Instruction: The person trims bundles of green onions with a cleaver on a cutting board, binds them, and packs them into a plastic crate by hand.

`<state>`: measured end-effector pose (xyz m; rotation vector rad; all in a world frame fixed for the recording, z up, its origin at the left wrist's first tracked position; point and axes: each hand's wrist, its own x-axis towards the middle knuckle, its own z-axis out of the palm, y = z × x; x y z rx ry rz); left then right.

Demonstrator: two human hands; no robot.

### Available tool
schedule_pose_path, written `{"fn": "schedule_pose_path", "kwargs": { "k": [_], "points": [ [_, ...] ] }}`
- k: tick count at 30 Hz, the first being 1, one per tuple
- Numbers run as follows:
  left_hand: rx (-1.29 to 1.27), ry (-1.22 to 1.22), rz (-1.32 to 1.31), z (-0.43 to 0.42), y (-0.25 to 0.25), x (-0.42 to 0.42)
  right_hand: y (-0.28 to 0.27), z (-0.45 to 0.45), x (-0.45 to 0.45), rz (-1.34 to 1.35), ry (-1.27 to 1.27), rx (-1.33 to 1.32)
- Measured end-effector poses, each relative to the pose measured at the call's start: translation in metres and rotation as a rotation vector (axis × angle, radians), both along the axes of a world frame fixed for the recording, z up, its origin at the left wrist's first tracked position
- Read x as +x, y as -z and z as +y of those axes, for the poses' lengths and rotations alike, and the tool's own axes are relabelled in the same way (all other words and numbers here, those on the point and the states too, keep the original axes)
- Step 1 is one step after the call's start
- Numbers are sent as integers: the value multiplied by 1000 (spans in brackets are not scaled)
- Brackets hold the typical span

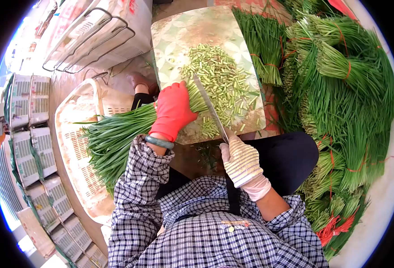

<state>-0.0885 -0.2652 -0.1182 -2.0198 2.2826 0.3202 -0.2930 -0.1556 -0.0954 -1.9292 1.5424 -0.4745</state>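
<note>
My left hand [174,107], in a red glove, is closed around a bunch of garlic chives [121,129]. The cut stem ends rest on a worn board [174,40], and the long green leaves trail off to the left. In a striped glove, my right hand [242,161] grips a knife [211,107] by its handle, which the fingers mostly hide. The blade points away from me over the board, just right of the stem ends. Many short chopped stem pieces [219,67] lie scattered on the board beside and beyond the blade.
Tied bundles of chives [339,102] are piled along the right, with red ties [335,230] near the front. A cream plastic basket [78,152] stands at left, below a white crate with wire handles [130,40]. Stacked crates [40,152] line the far left.
</note>
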Motion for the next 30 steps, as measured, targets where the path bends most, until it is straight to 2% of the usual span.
{"fn": "schedule_pose_path", "kwargs": {
  "k": [12,14,17,18,22,25,27,28,29,30],
  "points": [
    [-3,3,29,-1,3,2,-6,-11,-3,151,-92,-55],
    [0,0,30,-1,3,2,-19,-20,-3,305,-141,272],
    [-11,-15,36,1,2,0,-29,-40,14,358,-80,425],
    [-29,-26,39,1,2,-1,-14,-42,20,296,-64,332],
    [-33,-25,71,3,0,0,5,-86,41,308,-194,263],
    [-39,-16,88,4,-2,1,2,-66,29,317,-96,382],
    [-68,-12,105,2,-1,2,0,-55,21,286,-123,276],
    [-90,8,107,4,0,2,7,-63,28,261,-130,337],
    [-82,18,111,8,2,2,16,-74,37,233,-129,401],
    [-86,15,105,9,6,2,56,-79,41,366,-257,240]
  ]
}}
